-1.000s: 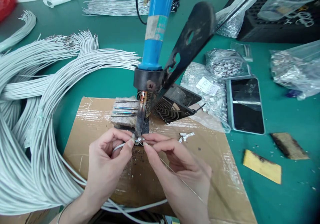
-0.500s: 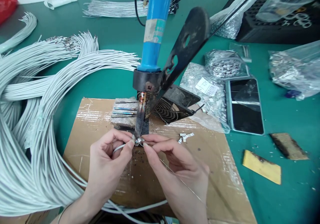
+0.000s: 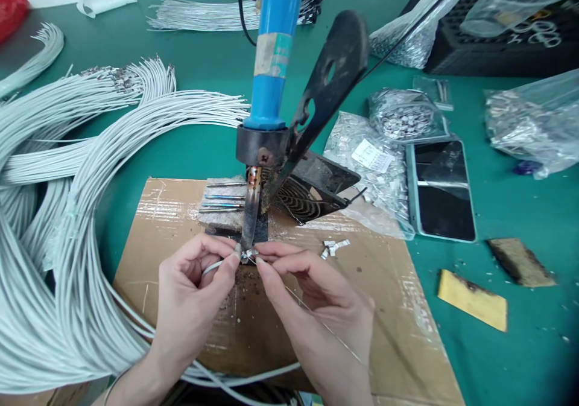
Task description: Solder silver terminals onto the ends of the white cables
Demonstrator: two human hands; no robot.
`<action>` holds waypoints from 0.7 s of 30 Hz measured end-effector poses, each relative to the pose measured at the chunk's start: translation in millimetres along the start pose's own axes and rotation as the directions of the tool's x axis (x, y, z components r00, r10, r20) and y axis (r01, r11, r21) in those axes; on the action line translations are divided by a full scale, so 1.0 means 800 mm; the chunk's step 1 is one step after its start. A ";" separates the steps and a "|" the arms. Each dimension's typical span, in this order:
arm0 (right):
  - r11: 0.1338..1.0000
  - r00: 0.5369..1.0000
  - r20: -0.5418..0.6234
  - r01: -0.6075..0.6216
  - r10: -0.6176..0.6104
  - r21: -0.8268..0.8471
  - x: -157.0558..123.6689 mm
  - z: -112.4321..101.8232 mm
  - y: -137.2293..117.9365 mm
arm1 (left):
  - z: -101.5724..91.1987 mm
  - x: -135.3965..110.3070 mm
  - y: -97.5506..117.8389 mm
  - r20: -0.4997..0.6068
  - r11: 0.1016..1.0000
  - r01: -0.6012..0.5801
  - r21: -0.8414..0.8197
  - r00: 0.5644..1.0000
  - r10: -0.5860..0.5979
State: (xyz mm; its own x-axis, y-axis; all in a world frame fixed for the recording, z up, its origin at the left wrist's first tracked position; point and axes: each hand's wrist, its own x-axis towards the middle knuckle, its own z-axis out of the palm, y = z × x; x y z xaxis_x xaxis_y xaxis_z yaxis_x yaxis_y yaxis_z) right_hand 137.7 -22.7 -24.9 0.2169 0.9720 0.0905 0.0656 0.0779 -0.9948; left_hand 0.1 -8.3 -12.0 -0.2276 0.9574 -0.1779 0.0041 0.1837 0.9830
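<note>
My left hand (image 3: 199,291) pinches a white cable (image 3: 211,267) near its end, just left of the iron's tip. Between thumb and fingers, my right hand (image 3: 321,303) grips a thin solder wire (image 3: 332,332), which trails back across the palm. A small shiny metal piece (image 3: 248,253) sits between the fingertips of both hands, right under the tip. Above it, a blue-handled soldering iron (image 3: 269,98) points down in a black bracket (image 3: 325,86). Exactly how the cable end meets the metal piece is too small to tell.
Cardboard (image 3: 398,333) lies under the hands, with several loose metal tabs (image 3: 335,248). Bundled white cables (image 3: 81,243) fill the left. To the right are bags of metal parts (image 3: 402,116), a phone (image 3: 443,189) and a yellow sponge (image 3: 473,300). Spare tips (image 3: 224,204) lie behind the iron.
The whole view has shifted slightly, so everything appears a little further left. Both hands keep their pinches at the iron's tip, with hardly any movement.
</note>
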 end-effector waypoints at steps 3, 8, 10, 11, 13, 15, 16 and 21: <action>1.000 1.000 -0.005 -0.006 0.006 0.005 0.000 0.001 0.000 | -0.001 0.000 -0.002 0.012 1.000 -0.001 -0.004 1.000 0.001; 1.000 1.000 -0.005 0.003 -0.003 0.015 0.001 0.001 0.000 | -0.003 0.000 -0.002 0.021 1.000 -0.007 -0.010 1.000 0.007; 1.000 1.000 -0.002 0.004 -0.004 0.017 0.001 0.000 0.001 | -0.003 0.001 -0.002 0.025 1.000 -0.010 -0.014 1.000 0.010; 1.000 1.000 0.002 0.001 -0.001 0.016 0.001 0.000 0.001 | -0.003 0.001 -0.002 0.027 1.000 -0.010 -0.018 1.000 0.010; 1.000 1.000 0.013 -0.017 0.017 0.012 0.001 -0.001 0.002 | -0.004 0.001 -0.003 0.030 1.000 -0.001 -0.018 1.000 0.002; 0.999 0.999 0.021 -0.036 0.036 0.007 0.001 -0.001 0.002 | -0.004 0.001 -0.004 0.031 1.000 0.010 -0.009 0.999 -0.010; 0.999 0.999 0.018 -0.039 0.039 0.007 0.001 -0.001 0.002 | -0.004 0.000 -0.004 0.029 1.000 0.013 0.001 0.999 -0.013; 1.000 1.000 0.012 -0.007 0.007 -0.021 -0.004 -0.002 0.004 | 0.000 -0.003 -0.002 -0.004 0.998 -0.003 0.058 1.000 0.004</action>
State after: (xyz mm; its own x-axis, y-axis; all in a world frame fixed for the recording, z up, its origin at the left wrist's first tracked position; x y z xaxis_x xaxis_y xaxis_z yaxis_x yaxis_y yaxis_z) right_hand 139.0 -25.8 -28.1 0.2055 0.9752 0.0827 0.0849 0.0665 -0.9942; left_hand 0.3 -10.6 -12.9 -0.2315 0.9571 -0.1742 0.0609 0.1930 0.9793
